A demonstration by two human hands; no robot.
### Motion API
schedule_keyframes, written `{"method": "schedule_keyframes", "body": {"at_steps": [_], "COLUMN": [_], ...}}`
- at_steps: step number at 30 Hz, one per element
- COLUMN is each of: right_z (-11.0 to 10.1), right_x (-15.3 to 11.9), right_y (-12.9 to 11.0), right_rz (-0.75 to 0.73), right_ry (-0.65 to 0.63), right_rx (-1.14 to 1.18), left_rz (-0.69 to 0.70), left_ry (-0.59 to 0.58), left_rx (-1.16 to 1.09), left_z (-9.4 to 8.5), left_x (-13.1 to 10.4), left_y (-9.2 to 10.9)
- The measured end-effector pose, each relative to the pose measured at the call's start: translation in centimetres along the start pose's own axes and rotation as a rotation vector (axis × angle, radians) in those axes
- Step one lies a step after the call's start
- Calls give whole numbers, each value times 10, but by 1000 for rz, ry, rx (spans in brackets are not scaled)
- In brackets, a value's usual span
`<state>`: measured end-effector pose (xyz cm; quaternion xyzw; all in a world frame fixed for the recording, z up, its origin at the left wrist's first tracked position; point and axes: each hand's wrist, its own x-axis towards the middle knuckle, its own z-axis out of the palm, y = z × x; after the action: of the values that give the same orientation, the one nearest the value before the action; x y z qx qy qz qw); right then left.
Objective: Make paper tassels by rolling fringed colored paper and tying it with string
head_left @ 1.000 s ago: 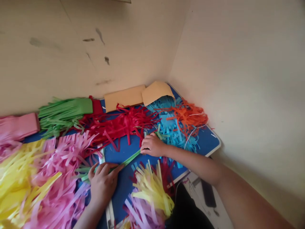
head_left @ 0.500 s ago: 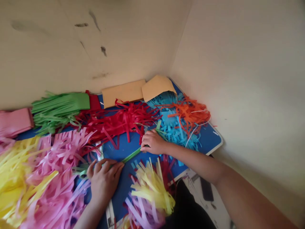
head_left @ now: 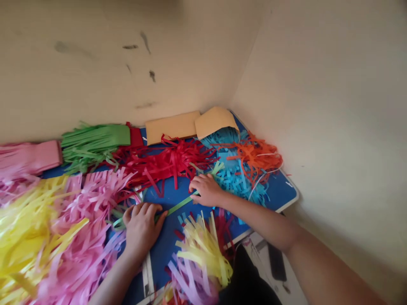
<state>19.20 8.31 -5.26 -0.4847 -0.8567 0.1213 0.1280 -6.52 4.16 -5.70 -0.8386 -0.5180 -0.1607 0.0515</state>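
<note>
A narrow green paper strip (head_left: 179, 205) stretches between my two hands, just over the blue tabletop (head_left: 165, 250). My left hand (head_left: 143, 226) is closed on its near end, thumb against the fingers. Farther back and to the right, my right hand (head_left: 206, 189) grips the other end, with light green fringe (head_left: 217, 167) sticking out beyond it. Blue fringed paper (head_left: 233, 169) lies right beside my right hand. Loose green strips (head_left: 118, 219) show at the left hand's outer side. In front of me, yellow fringe (head_left: 206, 250) and lilac fringe (head_left: 193, 277) form a bunch.
Pink fringe (head_left: 82, 228) and yellow fringe (head_left: 28, 228) pile up at left. Red fringe (head_left: 178, 159), folded green paper (head_left: 98, 137) and tan folded paper (head_left: 173, 126) line the wall side. Orange strips (head_left: 259, 154) and a white cord (head_left: 263, 173) lie at right. A dark phone-like object (head_left: 277, 262) is below.
The view has shifted slightly, so the table's things appear farther right. The green strip looks narrower between my hands. Both hands keep their grip.
</note>
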Motion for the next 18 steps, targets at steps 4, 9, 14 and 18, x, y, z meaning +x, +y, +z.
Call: {"method": "schedule_keyframes", "body": {"at_steps": [4,9,14,18], "right_z": [-2,0,-2,12], "right_x": [-7,-4,0,-4], "right_y": [-1,-4,-19,-33], "right_rz": [-360,-467,-307,-342], "right_ry": [57,73,67,185], "right_rx": [-90,-240,-161,-202], "left_rz": [265,216,169,166], "left_ry": [36,95,149,139], "left_rx": [31,-49,-44,-33], "left_z": [-6,-6,-2,3], "left_x": [1,8,13,8], "left_y": [4,19,26,25]}}
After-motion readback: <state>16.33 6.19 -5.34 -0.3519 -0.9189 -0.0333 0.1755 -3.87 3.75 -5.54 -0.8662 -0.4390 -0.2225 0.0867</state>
